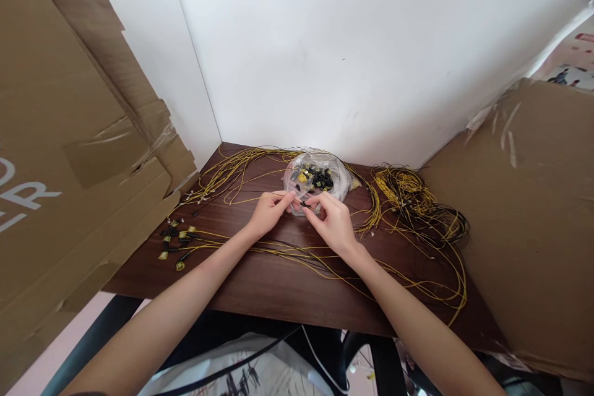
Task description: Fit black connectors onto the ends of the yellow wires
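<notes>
My left hand (269,213) is closed in a pinch on a thin yellow wire (247,200) that trails off to the left. Facing it, my right hand (335,223) pinches a small black connector (304,203) between thumb and forefinger. The fingertips of both hands nearly meet, so whether the wire sits inside the connector cannot be made out. Just beyond them stands an open clear plastic bag (342,180), holding many small black pieces (321,179) and a few yellow ones (303,177).
Yellow and black wires (250,156) fan out at the back left. A tangled coil (403,192) lies at the right. Wires with black and yellow ends (180,265) cross the brown table (297,297). Cardboard walls (69,105) flank both sides; a white wall (343,93) stands behind.
</notes>
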### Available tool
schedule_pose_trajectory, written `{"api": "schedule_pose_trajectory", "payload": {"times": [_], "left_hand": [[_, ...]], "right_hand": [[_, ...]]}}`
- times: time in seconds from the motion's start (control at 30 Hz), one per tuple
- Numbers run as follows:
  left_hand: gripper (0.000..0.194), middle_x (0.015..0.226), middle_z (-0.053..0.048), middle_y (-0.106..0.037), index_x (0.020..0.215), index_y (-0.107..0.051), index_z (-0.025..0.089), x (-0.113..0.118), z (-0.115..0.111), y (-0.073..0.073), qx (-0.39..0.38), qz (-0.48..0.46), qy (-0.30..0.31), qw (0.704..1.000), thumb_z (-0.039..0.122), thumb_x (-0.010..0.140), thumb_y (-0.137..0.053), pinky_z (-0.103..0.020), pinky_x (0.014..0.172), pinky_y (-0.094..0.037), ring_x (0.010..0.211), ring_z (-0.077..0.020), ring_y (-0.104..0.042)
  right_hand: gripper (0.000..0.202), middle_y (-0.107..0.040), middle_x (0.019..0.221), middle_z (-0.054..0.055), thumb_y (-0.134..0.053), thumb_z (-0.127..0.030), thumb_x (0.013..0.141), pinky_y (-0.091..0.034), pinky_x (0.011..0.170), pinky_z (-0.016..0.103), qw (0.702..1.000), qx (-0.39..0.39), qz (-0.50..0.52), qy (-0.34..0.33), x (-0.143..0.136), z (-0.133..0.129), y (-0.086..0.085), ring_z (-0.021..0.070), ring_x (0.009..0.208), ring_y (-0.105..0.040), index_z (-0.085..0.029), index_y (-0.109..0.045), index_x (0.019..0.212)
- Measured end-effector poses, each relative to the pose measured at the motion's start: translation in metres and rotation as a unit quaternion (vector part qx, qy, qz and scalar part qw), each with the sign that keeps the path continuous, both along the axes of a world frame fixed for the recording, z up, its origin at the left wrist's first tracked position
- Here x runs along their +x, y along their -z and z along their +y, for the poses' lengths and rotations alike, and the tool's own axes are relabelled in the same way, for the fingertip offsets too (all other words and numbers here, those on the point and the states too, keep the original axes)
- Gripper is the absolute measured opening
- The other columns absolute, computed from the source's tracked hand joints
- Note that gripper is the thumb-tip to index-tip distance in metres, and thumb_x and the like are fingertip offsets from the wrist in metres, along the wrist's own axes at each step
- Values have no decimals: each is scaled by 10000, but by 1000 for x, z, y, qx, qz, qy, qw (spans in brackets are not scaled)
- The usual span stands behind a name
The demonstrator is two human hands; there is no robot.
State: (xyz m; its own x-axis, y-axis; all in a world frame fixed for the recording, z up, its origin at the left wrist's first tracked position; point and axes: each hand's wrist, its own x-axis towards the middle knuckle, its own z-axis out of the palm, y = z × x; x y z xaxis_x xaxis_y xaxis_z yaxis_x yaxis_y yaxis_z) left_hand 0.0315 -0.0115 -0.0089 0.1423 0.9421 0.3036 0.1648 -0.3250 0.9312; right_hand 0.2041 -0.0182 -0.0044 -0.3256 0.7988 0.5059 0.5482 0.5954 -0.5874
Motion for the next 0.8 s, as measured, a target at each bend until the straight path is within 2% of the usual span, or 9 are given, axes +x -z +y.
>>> {"api": "schedule_pose_trajectory", "payload": {"times": [0.13,0.33,0.43,0.6,0.7,0.8], "left_hand": [[430,626,-48,-631,635,-663,111,-1,1,0,-20,-29,-23,999,431,859,-483,-215,489,-352,499,-102,-452],[347,704,-48,-657,665,-669,118,1,-2,1,20,44,39,998,370,852,-519,-221,631,-407,656,-138,-557],[374,705,-49,-660,624,-657,123,2,-3,1,33,47,28,998,368,861,-504,-222,633,-406,656,-139,-560],[423,657,-49,-653,624,-670,118,0,0,-1,-8,2,-3,1000,411,862,-480,-222,584,-413,558,-119,-509],[417,679,-55,-663,650,-680,117,0,0,-2,-18,2,-8,1000,415,861,-480,-222,588,-424,569,-122,-524],[351,734,-58,-679,696,-690,122,0,-2,-2,-3,35,27,999,384,850,-515,-233,663,-441,677,-150,-584]], "right_hand": [[59,-572,786,-8,-572,-220,824,-373,566,230,1000,-2,-5,13,1,0,0,95,539,-444,-184,-601,861],[42,-594,817,1,-564,-214,829,-371,576,225,1000,7,-18,8,-3,-4,2,111,619,-499,-187,-595,835],[44,-597,817,2,-563,-216,830,-372,578,228,1000,9,-19,1,-4,-4,1,112,617,-500,-188,-597,837],[73,-583,797,-8,-567,-236,830,-379,581,234,1000,10,-17,15,1,-1,-2,102,559,-462,-196,-606,878],[77,-579,787,-9,-566,-237,829,-380,574,236,1000,7,-17,20,2,0,-1,97,529,-442,-196,-607,879],[60,-581,786,-3,-559,-220,828,-378,575,233,1000,7,-22,16,1,-1,0,104,563,-466,-191,-606,851]]}}
